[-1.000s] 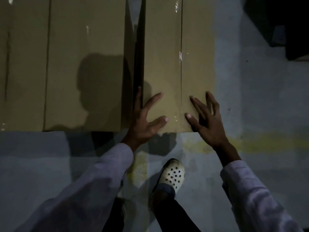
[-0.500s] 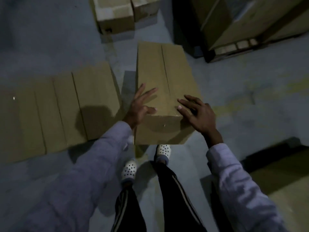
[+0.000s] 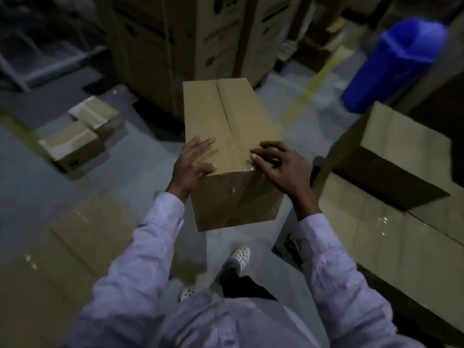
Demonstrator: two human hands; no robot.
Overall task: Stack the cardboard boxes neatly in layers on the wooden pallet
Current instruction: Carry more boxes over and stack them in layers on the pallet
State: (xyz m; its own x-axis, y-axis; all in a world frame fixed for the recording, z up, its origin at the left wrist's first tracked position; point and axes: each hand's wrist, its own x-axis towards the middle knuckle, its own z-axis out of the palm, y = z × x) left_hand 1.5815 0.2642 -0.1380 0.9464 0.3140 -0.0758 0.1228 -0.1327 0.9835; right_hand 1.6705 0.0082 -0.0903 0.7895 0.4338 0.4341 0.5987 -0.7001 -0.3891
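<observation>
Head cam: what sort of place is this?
Probably a warehouse or stockroom: tall printed cartons standing behind the cardboard box in hand, a yellow line on the floor, more sealed boxes alongside.

No text, label or number can be read: the tall cartons just behind the hand-held cardboard box carry dark printed bands and marks, all too dim and blurred to make out, and the box itself looks plain.

Left hand and right hand clasp a cardboard box at its near corners.
</observation>
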